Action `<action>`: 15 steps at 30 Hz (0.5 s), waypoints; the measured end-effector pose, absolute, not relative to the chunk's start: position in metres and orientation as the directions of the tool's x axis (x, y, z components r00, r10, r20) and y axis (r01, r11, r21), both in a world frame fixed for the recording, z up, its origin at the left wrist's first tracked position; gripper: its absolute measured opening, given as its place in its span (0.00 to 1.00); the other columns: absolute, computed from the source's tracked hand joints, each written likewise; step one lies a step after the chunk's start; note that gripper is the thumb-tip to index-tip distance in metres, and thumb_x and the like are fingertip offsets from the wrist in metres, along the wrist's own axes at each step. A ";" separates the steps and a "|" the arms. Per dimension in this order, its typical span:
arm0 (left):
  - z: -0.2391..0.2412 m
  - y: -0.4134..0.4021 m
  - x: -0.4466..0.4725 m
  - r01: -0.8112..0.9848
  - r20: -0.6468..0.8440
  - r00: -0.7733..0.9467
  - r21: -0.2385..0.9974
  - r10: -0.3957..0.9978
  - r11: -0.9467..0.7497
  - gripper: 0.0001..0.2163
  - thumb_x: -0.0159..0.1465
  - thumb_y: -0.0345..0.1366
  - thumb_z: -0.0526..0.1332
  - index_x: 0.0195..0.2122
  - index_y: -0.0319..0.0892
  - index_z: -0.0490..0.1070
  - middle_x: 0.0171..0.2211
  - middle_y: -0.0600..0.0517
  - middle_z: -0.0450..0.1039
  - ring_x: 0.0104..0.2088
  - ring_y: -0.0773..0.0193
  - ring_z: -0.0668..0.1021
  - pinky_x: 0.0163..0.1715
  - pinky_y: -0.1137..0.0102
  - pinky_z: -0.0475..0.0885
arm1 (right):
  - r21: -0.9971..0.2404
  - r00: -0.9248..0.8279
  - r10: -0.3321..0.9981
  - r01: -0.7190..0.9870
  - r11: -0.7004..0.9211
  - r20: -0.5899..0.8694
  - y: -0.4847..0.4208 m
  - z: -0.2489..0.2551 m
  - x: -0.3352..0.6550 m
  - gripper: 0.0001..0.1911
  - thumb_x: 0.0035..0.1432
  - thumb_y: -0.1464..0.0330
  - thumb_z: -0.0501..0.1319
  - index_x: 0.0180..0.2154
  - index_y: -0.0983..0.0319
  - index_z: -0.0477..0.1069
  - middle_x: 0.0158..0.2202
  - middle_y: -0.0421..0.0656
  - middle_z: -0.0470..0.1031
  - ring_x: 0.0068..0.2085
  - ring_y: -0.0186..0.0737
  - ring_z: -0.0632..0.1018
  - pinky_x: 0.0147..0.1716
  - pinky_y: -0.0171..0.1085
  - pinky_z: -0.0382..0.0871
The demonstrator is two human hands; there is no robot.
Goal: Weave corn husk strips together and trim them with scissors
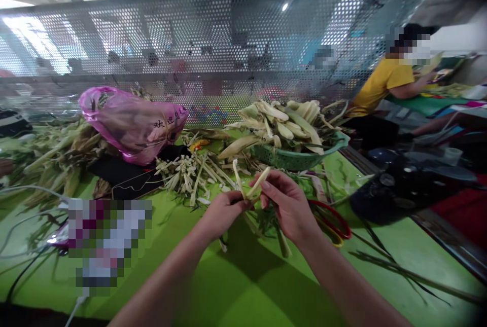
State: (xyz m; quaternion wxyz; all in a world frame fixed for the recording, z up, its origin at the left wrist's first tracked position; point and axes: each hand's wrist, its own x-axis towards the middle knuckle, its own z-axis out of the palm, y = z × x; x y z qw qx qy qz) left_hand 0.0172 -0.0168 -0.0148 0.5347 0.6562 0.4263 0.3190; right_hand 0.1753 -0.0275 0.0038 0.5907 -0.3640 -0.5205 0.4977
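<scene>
My left hand (224, 211) and my right hand (287, 205) meet above the green table (243, 276), both pinched on pale leaf strips (251, 182) that fork upward between them. The left fingers grip the base of the strips. The right thumb and fingers hold the upper strip, and more green strips hang below that hand. A pile of cut pale strips (194, 172) lies just beyond my hands.
A green basket (297, 157) heaped with pale husks stands behind. A pink plastic bag (131, 124) lies at left on leaves. Red-handled scissors (333, 218) rest right of my hand. A perforated metal screen (213, 48) backs the table. A person in yellow (380, 88) sits at far right.
</scene>
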 end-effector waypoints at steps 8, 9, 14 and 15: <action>-0.015 -0.017 0.017 0.434 0.136 0.184 0.877 0.974 -0.204 0.07 0.54 0.38 0.61 0.29 0.42 0.66 0.23 0.57 0.67 0.24 0.69 0.67 0.24 0.75 0.59 | -0.779 -0.262 0.873 0.396 0.486 0.412 -0.028 0.011 0.182 0.06 0.57 0.68 0.60 0.33 0.59 0.76 0.32 0.42 0.73 0.35 0.39 0.73 0.36 0.38 0.67; -0.013 -0.017 0.016 0.451 0.158 0.177 0.864 0.971 -0.223 0.07 0.53 0.38 0.62 0.30 0.42 0.65 0.24 0.57 0.68 0.25 0.68 0.68 0.24 0.75 0.59 | -0.751 -0.276 0.867 0.435 0.497 0.414 -0.029 0.013 0.182 0.06 0.57 0.69 0.60 0.32 0.59 0.76 0.31 0.42 0.72 0.34 0.39 0.73 0.35 0.37 0.67; -0.006 -0.021 0.014 0.558 0.240 0.194 0.771 0.951 -0.308 0.06 0.52 0.34 0.61 0.30 0.43 0.65 0.26 0.55 0.71 0.27 0.67 0.71 0.26 0.73 0.60 | -0.629 -0.314 0.849 0.572 0.527 0.425 -0.031 0.017 0.181 0.06 0.56 0.72 0.58 0.28 0.60 0.73 0.29 0.41 0.70 0.31 0.37 0.71 0.31 0.35 0.65; -0.006 -0.021 0.013 0.568 0.251 0.202 0.758 0.947 -0.322 0.06 0.52 0.33 0.61 0.30 0.43 0.65 0.26 0.55 0.71 0.27 0.66 0.72 0.27 0.73 0.61 | -0.612 -0.320 0.846 0.588 0.530 0.426 -0.031 0.017 0.181 0.06 0.56 0.72 0.58 0.28 0.60 0.72 0.29 0.41 0.69 0.30 0.37 0.71 0.31 0.35 0.65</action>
